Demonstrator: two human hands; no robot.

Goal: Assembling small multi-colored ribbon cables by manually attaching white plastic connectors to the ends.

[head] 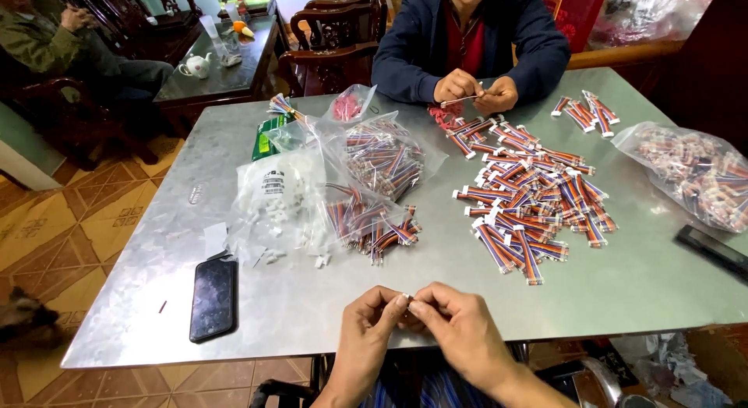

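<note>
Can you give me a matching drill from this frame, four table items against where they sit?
Items:
1. black phone
2. bag of white connectors
3. loose pile of striped wire harnesses
4. left hand

Places:
A. table centre-right, in front of the seated person
B. near table edge, fingertips meeting the right hand
C. near-left part of the table
D. left of centre, beside the bags of wires

Pairs: 1-C, 2-D, 3-A, 4-B

Bare grey metal tabletop lies open ahead of both hands. Farther on, a spread heap of striped ribbon-cable pieces and clear plastic bags of parts block reach; a black phone lies left.
</note>
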